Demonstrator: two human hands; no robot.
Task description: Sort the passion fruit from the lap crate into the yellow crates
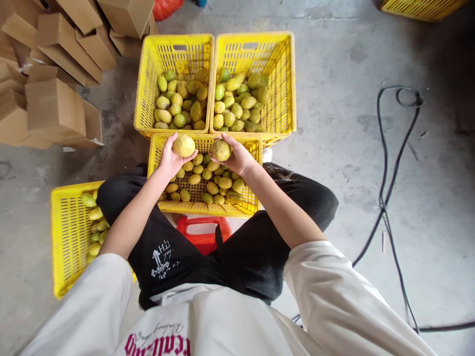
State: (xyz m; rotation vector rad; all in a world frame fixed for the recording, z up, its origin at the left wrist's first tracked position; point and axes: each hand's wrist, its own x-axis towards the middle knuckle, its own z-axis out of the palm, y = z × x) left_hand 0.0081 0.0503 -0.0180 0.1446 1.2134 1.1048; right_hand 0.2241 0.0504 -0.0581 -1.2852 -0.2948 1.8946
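Observation:
A yellow-green mango [184, 145] rests in my left hand [171, 159], with the fingers curled about it. My right hand [239, 157] grips another mango [221, 150], duller and browner in patches. Both hands are over the far part of a yellow crate [256, 202] between my knees, where several mangoes [194, 179] lie on the slatted bottom. Just beyond stand two more yellow crates, one on the left [145, 94] and one on the right [287, 94], each holding many green and yellow mangoes.
Another yellow crate [61, 237] with mangoes stands by my left knee. Open cardboard boxes [55, 106] crowd the upper left. A red plastic stool [204, 242] shows between my legs. Black cable [384, 198] loops over the concrete floor at right, and a yellow crate [423, 9] sits at top right.

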